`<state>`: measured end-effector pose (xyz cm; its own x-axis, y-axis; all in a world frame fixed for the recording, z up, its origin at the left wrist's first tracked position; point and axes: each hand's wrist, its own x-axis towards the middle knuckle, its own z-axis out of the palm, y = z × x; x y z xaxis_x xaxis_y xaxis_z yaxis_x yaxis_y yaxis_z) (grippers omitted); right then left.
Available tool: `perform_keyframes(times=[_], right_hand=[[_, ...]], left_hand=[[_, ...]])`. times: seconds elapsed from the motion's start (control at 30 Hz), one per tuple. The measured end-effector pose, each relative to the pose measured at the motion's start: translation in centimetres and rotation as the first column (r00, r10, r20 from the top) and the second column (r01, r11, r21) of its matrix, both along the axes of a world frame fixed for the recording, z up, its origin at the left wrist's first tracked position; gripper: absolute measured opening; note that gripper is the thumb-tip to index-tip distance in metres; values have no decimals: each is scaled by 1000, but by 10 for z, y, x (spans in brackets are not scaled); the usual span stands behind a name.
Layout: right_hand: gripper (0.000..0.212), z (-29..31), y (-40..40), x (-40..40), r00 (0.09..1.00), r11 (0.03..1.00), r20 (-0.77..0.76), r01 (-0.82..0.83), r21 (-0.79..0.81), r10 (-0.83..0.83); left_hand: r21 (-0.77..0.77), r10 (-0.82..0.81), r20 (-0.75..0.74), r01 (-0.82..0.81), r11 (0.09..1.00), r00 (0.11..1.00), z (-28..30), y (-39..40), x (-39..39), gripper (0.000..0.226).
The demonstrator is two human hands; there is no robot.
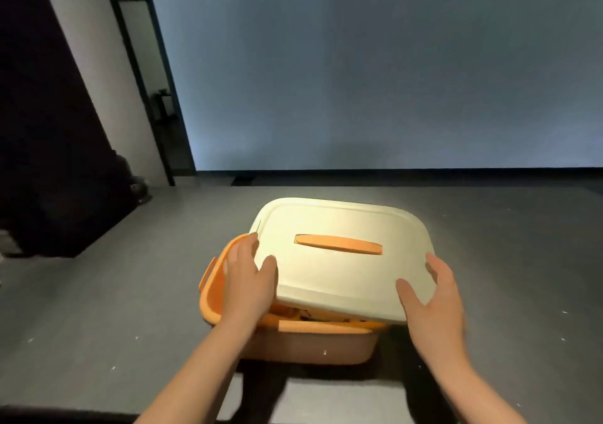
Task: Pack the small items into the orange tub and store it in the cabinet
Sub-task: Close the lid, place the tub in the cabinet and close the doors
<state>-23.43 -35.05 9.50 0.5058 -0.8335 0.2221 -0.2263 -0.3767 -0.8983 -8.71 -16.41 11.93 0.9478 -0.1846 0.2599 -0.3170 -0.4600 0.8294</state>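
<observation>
A: Head view: cream lid (339, 270) tilted over orange tub (303, 342) on grey table (98, 309)?
B: Yes. Left hand (249, 280) grasps lid's left edge, right hand (434, 299) grasps right corner; small items inside barely visible.

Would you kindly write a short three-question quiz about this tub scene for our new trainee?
1. True or false: the cream lid sits fully seated on the orange tub.
2. What colour is the lid's handle?
3. Which hand holds the lid's left edge: A) left hand B) right hand?

Key: 1 false, its near edge is raised and shows items inside; 2 orange; 3 A.
</observation>
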Motion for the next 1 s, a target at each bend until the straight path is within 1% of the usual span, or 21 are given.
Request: perform_keyframes(times=[0.13, 0.17, 0.27, 0.3, 0.37, 0.43, 0.5, 0.57, 0.67, 0.73, 0.8, 0.83, 0.93, 1.0], right_hand=[[57, -9, 31, 16, 992, 993, -61, -114, -25, 113], [56, -11, 36, 18, 987, 990, -95, -135, -33, 132], [53, -15, 45, 21, 975, 983, -164, -165, -79, 151], [54, -15, 46, 22, 973, 982, -175, -166, -90, 148], [54, -14, 46, 22, 969, 981, -199, -166, -96, 145], [56, -14, 47, 21, 957, 981, -261, -159, -108, 127], [63, -16, 47, 20, 938, 978, -330, -159, -134, 107], [69, -17, 43, 18, 919, 973, -381, -173, -152, 104], [69, -17, 43, 20, 880, 957, -471, -183, -224, 58], [65, -15, 51, 28, 850, 914, -527, -221, -340, 10], [63, -11, 62, 45, 789, 820, -614, -353, -450, 3], [64, -9, 68, 56, 759, 783, -651, -423, -455, 32], [67, -3, 87, 95, 696, 725, -700, -564, -395, 160], [67, -2, 102, 120, 664, 650, -715, -645, -401, 218]], left_hand=[[17, 129, 8, -129, 992, 992, -13, 39, 5, 45], [48, 152, 16, -153, 987, 988, -17, 46, 6, 44], [211, 185, 60, -193, 958, 981, -30, 56, 8, 41], [240, 174, 65, -184, 953, 983, -34, 57, 7, 40], [240, 137, 64, -149, 959, 988, -42, 59, 8, 40], [198, 92, 39, -98, 975, 995, -46, 63, 9, 42], [175, 47, 27, -51, 983, 999, -49, 69, 12, 45], [179, 19, 27, -24, 984, 999, -52, 75, 14, 48], [192, -24, 41, 16, 981, 999, -53, 82, 16, 51], [215, -65, 78, 47, 975, 995, -49, 82, 22, 53], [229, -103, 82, 82, 970, 991, -45, 78, 31, 56], [236, -118, 66, 99, 967, 991, -43, 76, 35, 57], [235, -153, -22, 154, 960, 988, -47, 74, 43, 63], [127, -157, -68, 164, 978, 985, -50, 77, 44, 64]])
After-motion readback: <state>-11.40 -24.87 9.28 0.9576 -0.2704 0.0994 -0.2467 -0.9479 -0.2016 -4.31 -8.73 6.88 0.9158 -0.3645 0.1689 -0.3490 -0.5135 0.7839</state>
